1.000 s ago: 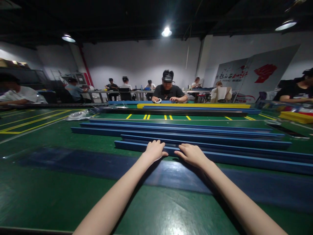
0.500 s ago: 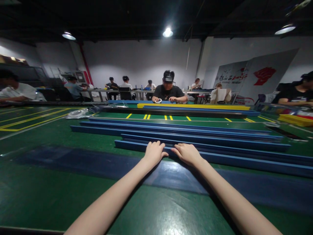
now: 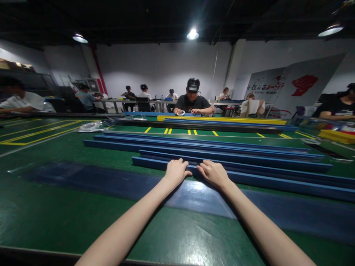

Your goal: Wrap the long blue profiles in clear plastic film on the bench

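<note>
A long blue U-shaped channel [image 3: 277, 181] lies across the green table, its hollow side up. My left hand [image 3: 176, 172] is closed over the channel's near wall, with the fingers inside and the thumb on the front. A short way to the right, my right hand [image 3: 213, 173] grips the same wall in the same manner, thumb pointing toward the left one. The fingertips of both hands are hidden in the channel. Under my forearms lies a flat, dark blue see-through strip [image 3: 111, 181]. Just beyond the gripped piece rest more blue channels [image 3: 116, 146], side by side.
Yellow strips [image 3: 222, 119] and a black strip [image 3: 199, 125] lie farther back, near a co-worker [image 3: 192, 99] who holds a white ring. A plastic-wrapped coil [image 3: 90, 126] is at the left, a yellow tray [image 3: 337, 136] at the right. Other people sit at tables behind.
The whole view has shifted slightly, so the scene sits a little farther right. Both hands keep the same hold on the blue channel.
</note>
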A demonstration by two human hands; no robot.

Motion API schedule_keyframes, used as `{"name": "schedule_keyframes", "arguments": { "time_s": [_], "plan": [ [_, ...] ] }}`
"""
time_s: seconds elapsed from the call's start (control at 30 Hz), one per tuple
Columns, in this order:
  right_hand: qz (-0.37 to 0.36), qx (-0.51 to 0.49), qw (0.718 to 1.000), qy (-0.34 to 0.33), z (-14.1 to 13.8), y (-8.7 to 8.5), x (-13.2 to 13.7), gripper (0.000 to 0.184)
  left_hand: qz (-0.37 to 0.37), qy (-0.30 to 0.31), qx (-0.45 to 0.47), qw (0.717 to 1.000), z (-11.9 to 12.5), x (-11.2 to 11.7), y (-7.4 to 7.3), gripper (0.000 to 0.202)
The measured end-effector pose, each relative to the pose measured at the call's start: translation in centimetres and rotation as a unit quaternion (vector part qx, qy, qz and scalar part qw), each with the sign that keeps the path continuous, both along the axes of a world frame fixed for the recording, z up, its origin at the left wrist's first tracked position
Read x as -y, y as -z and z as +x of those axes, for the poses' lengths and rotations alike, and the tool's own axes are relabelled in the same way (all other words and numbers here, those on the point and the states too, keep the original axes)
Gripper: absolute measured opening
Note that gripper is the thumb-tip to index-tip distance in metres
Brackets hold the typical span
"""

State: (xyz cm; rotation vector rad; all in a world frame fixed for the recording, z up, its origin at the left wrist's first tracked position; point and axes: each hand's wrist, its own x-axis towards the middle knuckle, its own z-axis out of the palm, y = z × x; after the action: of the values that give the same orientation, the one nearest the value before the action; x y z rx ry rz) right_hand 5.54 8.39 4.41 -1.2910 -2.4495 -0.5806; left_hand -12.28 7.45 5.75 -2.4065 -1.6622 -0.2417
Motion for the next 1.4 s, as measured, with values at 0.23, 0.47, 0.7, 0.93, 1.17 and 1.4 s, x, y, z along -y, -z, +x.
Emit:
{"name": "schedule_keyframes", "arguments": {
  "time_s": [0.23, 0.47, 0.7, 0.93, 1.17, 1.4],
  "plan": [
    [0.060, -0.022, 0.997, -0.039, 0.1, 0.3, -0.3, 0.043, 0.006, 0.006, 0.006, 1.000, -0.1, -0.1, 0.2, 0.038],
    [0.068, -0.038, 0.996, -0.037, 0.1, 0.3, -0.2, 0.043, 0.013, 0.012, -0.006, 1.000, 0.0, 0.2, 0.1, 0.038],
    [0.077, -0.035, 0.996, -0.034, 0.4, 0.5, -0.2, 0.043, 0.024, 0.019, -0.008, 1.000, 0.2, 0.3, 0.3, 0.037],
    [0.085, -0.037, 0.995, -0.033, 1.1, 0.4, -0.1, 0.045, 0.031, 0.044, -0.007, 0.999, 0.4, 0.4, 0.7, 0.037],
    [0.095, -0.039, 0.994, -0.026, 1.4, 0.4, -0.1, 0.047, 0.029, 0.076, -0.004, 0.997, 0.1, 0.7, 0.7, 0.035],
    [0.076, -0.047, 0.996, -0.025, 1.8, 0.2, 0.0, 0.046, 0.030, 0.108, 0.006, 0.994, -0.4, 0.8, 0.6, 0.032]
  ]
}}
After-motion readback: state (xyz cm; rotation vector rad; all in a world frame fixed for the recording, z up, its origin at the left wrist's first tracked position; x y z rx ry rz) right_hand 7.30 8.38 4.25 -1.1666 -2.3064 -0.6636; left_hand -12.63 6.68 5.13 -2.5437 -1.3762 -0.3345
